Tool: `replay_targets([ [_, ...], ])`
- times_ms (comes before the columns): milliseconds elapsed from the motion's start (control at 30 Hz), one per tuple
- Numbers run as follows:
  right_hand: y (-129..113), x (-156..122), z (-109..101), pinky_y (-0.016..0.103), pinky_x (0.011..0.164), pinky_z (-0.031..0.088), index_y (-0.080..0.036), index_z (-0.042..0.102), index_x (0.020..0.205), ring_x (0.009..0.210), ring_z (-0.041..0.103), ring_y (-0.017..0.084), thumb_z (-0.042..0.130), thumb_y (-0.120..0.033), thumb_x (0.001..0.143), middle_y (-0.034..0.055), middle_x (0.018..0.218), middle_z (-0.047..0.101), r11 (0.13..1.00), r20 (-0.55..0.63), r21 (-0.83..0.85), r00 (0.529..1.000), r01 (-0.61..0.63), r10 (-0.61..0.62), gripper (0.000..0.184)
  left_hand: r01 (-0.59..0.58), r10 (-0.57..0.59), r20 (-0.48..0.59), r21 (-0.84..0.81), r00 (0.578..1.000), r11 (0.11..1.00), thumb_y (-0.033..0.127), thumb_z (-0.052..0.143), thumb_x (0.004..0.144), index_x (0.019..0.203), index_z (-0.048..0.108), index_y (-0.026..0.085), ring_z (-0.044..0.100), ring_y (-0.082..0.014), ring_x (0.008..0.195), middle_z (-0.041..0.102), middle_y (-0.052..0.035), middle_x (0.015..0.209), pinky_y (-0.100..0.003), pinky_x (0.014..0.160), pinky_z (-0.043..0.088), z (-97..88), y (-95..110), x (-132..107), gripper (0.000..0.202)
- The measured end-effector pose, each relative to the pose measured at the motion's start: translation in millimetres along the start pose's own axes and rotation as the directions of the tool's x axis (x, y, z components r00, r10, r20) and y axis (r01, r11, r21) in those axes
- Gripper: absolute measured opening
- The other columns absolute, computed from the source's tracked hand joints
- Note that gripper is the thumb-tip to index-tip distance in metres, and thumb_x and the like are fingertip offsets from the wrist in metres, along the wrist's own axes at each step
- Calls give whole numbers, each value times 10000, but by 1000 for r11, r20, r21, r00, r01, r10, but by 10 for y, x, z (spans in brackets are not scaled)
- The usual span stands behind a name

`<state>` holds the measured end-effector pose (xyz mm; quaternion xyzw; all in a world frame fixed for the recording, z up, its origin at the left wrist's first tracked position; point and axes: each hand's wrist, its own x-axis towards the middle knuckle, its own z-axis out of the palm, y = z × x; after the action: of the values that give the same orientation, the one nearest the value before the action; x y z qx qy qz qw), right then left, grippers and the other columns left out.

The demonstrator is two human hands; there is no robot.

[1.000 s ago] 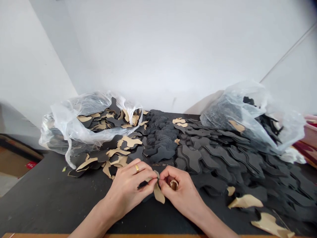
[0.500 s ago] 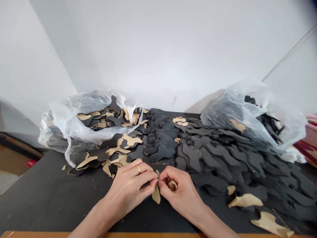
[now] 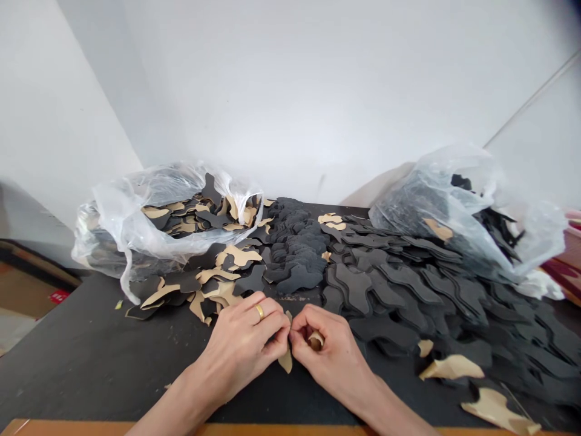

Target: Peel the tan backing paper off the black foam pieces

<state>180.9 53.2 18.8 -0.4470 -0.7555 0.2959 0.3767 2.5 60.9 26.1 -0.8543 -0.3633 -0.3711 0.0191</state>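
Note:
Both hands meet at the front middle of the table. My left hand (image 3: 247, 342), with a ring on one finger, pinches a small foam piece with brown paper backing (image 3: 285, 360), tilted so its tan side shows below the fingertips. The fingertips of my right hand (image 3: 333, 345) are closed at the edge of that same piece, almost touching the left thumb. Inside the curled right fingers sits a crumpled scrap of brown backing paper (image 3: 316, 340). My fingers hide most of the pinched edge.
An open plastic bag (image 3: 149, 242) of paper-backed pieces lies at the left, some spilling out (image 3: 222, 275). Overlapping rows of black foam pieces (image 3: 299, 254) fill the middle and right (image 3: 385, 284). Another plastic bag (image 3: 417, 212) holds black pieces. Peeled papers (image 3: 454, 367) lie front right.
My left hand has turned slightly, its knuckles shifting a little to the right, and less of the tan piece shows below it. The right hand keeps its pinch.

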Motion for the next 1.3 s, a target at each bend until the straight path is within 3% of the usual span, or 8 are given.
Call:
replay_targets([
  [167, 7, -10, 0, 204, 538, 338, -190, 526, 676, 576, 468, 89, 537, -75, 784, -44, 642, 501, 1000, 16, -7, 1000, -8, 9, 159, 26, -26, -12, 8, 1000, 1000, 38, 552, 808, 749, 620, 177, 583, -158, 688, 649, -14, 740, -266, 606, 458, -21, 6, -9, 166],
  [267, 16, -13, -9, 205, 538, 336, -189, 542, 692, 578, 469, 89, 540, -72, 785, -41, 652, 502, 1000, 9, -19, 1000, -11, 11, 149, 163, -165, -30, -67, 986, 984, 65, 541, 835, 753, 607, 188, 592, -155, 707, 647, -7, 750, -268, 644, 467, -52, -35, -12, 162],
  [400, 29, -8, -31, 209, 534, 329, -187, 551, 702, 580, 468, 88, 533, -76, 800, -33, 670, 503, 999, -7, -15, 999, 43, -43, 148, 475, -462, 114, -287, 879, 832, 179, 586, 855, 1014, 636, 218, 652, -172, 839, 705, -26, 977, -270, 723, 511, -68, -116, -16, 171],
  [567, 53, -3, -46, 212, 512, 318, -185, 553, 715, 565, 455, 85, 527, -87, 824, -23, 692, 513, 994, -26, -17, 994, 109, -110, 149, 669, -532, 409, -386, 741, 635, 300, 554, 904, 959, 686, 241, 654, -191, 885, 721, -4, 950, -266, 721, 486, -99, -127, 20, 155],
  [733, 75, 1, -48, 209, 532, 358, -180, 584, 771, 598, 508, 93, 533, -73, 839, -6, 718, 550, 974, -100, -106, 973, 199, -210, 138, 669, -653, 196, -393, 732, 631, 276, 614, 835, 846, 664, 202, 603, -190, 871, 683, -18, 896, -295, 806, 446, -137, -85, 65, 89],
  [1000, 173, -9, -88, 211, 602, 463, -160, 639, 992, 701, 638, 121, 572, -18, 867, 55, 866, 663, 789, -141, -467, 847, 400, -513, 200, 823, -575, 650, -563, 497, 76, 374, 715, 769, 788, 729, 151, 561, -111, 608, 699, -19, 698, -196, 541, 421, -61, -16, 56, 224],
  [1133, 182, -31, -114, 240, 614, 483, -126, 643, 1062, 700, 642, 142, 598, -16, 866, 83, 887, 679, 670, -75, -576, 786, 468, -614, 229, 819, -556, 700, -571, 448, -58, 371, 760, 739, 792, 740, 146, 587, -97, 614, 718, -23, 710, -175, 540, 439, -43, -22, 43, 232],
  [1300, 156, -61, -117, 255, 635, 493, -105, 642, 1074, 727, 643, 153, 586, -40, 897, 96, 903, 678, 652, -20, -578, 790, 491, -613, 197, 816, -553, 724, -564, 413, -129, 359, 786, 714, 748, 723, 143, 583, -80, 577, 711, -12, 682, -161, 519, 442, -13, -26, 30, 227],
])
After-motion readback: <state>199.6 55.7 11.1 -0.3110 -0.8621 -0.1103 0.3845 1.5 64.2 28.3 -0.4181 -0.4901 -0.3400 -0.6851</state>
